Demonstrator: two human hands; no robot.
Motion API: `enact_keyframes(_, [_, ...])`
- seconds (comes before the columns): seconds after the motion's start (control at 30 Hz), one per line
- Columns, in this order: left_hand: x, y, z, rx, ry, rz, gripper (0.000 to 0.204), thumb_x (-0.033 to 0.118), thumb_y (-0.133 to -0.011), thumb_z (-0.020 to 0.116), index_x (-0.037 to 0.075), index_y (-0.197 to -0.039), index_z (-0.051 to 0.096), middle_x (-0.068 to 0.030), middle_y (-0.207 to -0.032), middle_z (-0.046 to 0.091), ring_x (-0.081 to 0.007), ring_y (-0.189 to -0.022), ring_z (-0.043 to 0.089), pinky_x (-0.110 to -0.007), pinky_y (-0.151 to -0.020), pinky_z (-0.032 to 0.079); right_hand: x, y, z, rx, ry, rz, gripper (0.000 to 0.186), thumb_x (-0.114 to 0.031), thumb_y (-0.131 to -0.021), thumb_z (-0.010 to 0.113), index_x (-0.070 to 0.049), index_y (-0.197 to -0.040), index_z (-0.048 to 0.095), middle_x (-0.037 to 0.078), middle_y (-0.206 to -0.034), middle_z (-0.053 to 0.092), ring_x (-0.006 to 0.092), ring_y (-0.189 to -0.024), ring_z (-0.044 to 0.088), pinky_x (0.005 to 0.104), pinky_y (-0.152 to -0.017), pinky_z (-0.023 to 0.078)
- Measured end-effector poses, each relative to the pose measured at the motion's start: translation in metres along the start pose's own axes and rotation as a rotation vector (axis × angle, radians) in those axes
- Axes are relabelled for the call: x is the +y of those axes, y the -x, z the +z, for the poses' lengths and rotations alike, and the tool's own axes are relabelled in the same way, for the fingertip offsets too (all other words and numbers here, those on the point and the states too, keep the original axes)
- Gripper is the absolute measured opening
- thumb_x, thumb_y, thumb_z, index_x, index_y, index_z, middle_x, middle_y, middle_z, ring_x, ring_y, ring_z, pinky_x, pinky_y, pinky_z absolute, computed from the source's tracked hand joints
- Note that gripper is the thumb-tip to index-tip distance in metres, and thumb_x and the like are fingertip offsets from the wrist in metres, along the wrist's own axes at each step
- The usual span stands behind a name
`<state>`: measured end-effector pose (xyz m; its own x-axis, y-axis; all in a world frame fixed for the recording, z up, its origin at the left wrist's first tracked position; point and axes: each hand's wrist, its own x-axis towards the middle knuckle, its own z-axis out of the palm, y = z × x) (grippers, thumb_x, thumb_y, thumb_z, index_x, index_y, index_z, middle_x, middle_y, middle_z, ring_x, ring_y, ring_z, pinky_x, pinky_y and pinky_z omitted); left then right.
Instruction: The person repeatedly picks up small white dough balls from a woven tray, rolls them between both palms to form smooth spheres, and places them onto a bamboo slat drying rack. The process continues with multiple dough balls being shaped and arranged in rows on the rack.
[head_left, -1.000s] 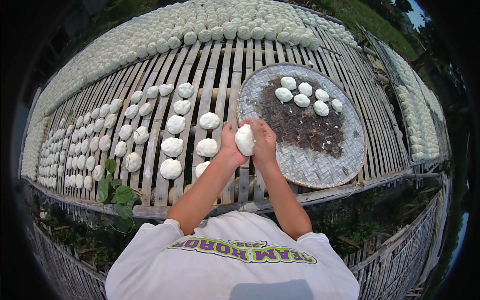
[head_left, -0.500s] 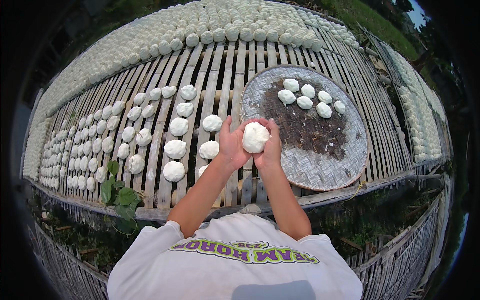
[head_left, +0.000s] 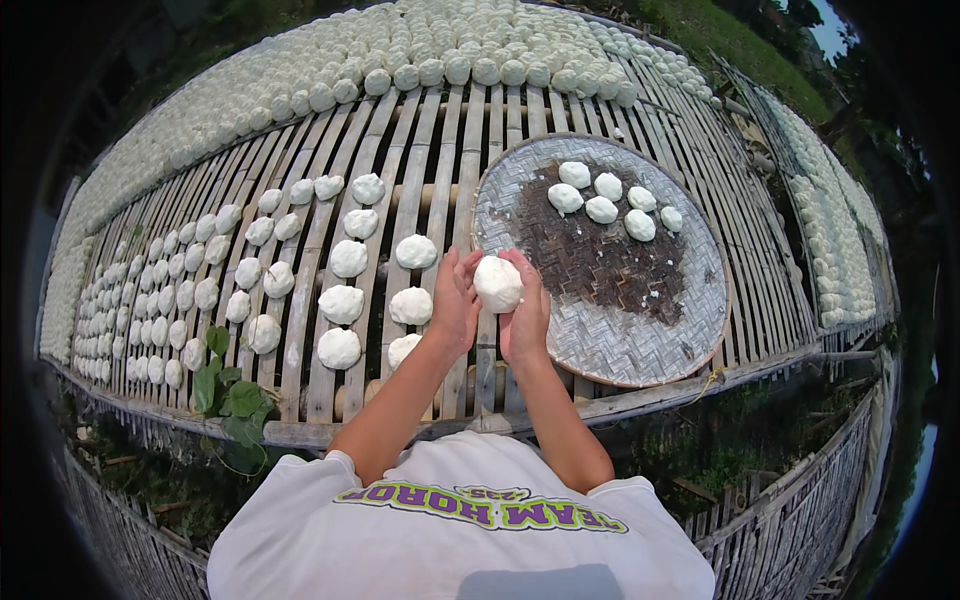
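I hold one white dough ball (head_left: 497, 283) between both palms, above the slatted bamboo rack (head_left: 440, 150). My left hand (head_left: 456, 303) cups its left side and my right hand (head_left: 527, 312) its right side. Just to the right lies a round woven tray (head_left: 610, 340) with a dark damp patch and several white balls (head_left: 605, 195) at its far side. To the left of my hands, rows of the same white balls (head_left: 340, 303) lie on the slats; the nearest one (head_left: 403, 349) sits just beside my left wrist.
Many more white balls (head_left: 450, 50) cover the far part of the rack and a second rack (head_left: 830, 230) at the right. A green leafy plant (head_left: 228, 390) grows at the rack's near left edge. Grass and ground lie below.
My hands have shifted slightly with the ball, turning it between the palms so that more of it shows. Nothing on the rack or the tray has moved.
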<state>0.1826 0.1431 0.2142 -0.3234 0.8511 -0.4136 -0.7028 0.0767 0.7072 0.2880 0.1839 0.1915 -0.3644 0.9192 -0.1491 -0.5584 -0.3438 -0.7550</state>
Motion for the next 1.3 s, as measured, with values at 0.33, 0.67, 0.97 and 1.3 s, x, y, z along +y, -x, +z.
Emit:
enact_keyframes(0.33, [0.011,-0.013,-0.026,-0.227,0.213,-0.096,0.073,0.065,-0.102,0.040,0.004,-0.137,0.056,-0.0152,-0.133,0.065,-0.0300,-0.124,0.065,-0.048,-0.112,0.047,0.009,-0.020,0.027,0.057,0.001,0.171,0.040,-0.027,-0.106,0.057,0.005,-0.129,0.065,0.015,-0.124,0.070,0.0228,-0.111,0.070,0.0335,-0.099,0.054])
enact_keyframes(0.67, [0.009,-0.019,-0.105,-0.236,0.645,-0.210,0.068,0.059,-0.102,0.043,0.008,-0.146,0.052,-0.0148,-0.144,0.059,-0.0351,-0.131,0.059,-0.052,-0.116,0.043,0.036,-0.013,0.028,-0.591,1.080,-0.608,0.059,-0.029,-0.086,0.084,-0.001,-0.134,0.066,0.023,-0.140,0.061,0.0373,-0.127,0.061,0.0474,-0.110,0.045])
enact_keyframes(0.97, [0.053,-0.038,-0.129,0.278,0.260,-0.004,0.072,0.054,-0.100,0.049,0.006,-0.153,0.036,-0.0257,-0.160,0.030,-0.0378,-0.156,0.025,-0.059,-0.125,0.017,0.101,-0.162,0.039,-0.165,-0.035,0.691,0.056,-0.034,-0.093,0.078,-0.008,-0.138,0.057,0.009,-0.124,0.067,0.0229,-0.111,0.067,0.0428,-0.091,0.056])
enact_keyframes(1.3, [0.059,-0.019,-0.181,0.314,0.373,0.052,0.048,0.042,-0.099,0.055,0.005,-0.130,0.050,-0.0189,-0.136,0.056,-0.0338,-0.130,0.057,-0.049,-0.110,0.041,0.161,-0.262,0.039,-0.818,1.327,-0.428,0.069,-0.043,-0.088,0.077,-0.010,-0.145,0.058,0.022,-0.150,0.053,0.0443,-0.142,0.046,0.0651,-0.116,0.033])
